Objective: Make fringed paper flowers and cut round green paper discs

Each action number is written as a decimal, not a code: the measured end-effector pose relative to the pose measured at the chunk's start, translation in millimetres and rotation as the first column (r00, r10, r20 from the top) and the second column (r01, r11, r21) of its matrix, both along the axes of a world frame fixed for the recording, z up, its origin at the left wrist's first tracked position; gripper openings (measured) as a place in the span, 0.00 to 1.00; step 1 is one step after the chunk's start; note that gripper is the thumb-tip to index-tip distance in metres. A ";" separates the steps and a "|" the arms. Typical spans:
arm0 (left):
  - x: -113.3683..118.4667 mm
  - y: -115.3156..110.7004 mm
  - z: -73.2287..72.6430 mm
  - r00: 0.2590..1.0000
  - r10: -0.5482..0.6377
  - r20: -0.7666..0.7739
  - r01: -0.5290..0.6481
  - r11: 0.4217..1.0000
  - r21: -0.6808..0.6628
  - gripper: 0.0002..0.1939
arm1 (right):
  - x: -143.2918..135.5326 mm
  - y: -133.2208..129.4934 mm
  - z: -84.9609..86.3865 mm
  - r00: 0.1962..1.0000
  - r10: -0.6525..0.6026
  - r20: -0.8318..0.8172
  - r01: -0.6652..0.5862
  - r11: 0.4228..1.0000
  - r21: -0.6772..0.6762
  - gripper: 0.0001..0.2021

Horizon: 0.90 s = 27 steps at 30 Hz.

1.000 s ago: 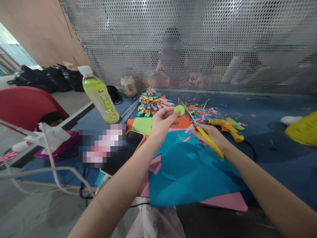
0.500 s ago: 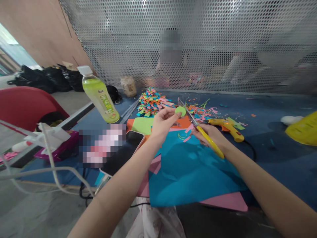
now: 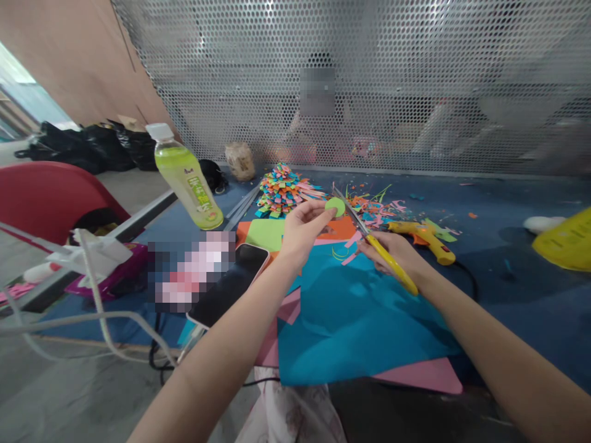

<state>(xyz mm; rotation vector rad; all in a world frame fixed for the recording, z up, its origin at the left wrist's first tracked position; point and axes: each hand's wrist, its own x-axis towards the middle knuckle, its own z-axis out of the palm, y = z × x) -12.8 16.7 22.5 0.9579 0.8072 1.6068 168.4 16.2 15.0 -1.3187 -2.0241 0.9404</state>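
Observation:
Between thumb and fingers, my left hand (image 3: pixel 305 227) pinches a small round piece of light green paper (image 3: pixel 335 207). My right hand (image 3: pixel 390 251) grips a pair of scissors (image 3: pixel 385 258) with yellow handles. The blades point up and away, close to the right edge of the green disc; whether they touch it I cannot tell. Under both hands lies a large blue paper sheet (image 3: pixel 360 326), over orange, green and pink sheets. Pink strips and thin yellow curls rest near its top edge. Behind my left hand stands a cone of many coloured paper tabs (image 3: pixel 281 192).
A yellow glue gun (image 3: pixel 431 241) lies to the right, beside a heap of paper scraps (image 3: pixel 369 212). On the left are a green drink bottle (image 3: pixel 187 178), a phone (image 3: pixel 231 286) and white cables (image 3: pixel 101 314). A perforated metal panel (image 3: pixel 392 86) closes off the back.
Hardly anything differs. The green disc has shifted very slightly left against the scissor blades, while both hands keep their grips.

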 end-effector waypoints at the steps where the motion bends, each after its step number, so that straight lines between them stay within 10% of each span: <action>1: -0.1 0.0 0.0 1.000 0.003 -0.006 -0.003 1.000 -0.002 0.14 | -0.2 -0.3 0.4 1.000 -0.002 0.000 0.002 1.000 -0.004 0.22; 27: -1.9 0.7 -0.6 1.000 0.027 0.011 -0.027 1.000 0.001 0.14 | -0.1 -3.1 3.4 0.999 -0.040 -0.036 0.036 0.994 -0.104 0.21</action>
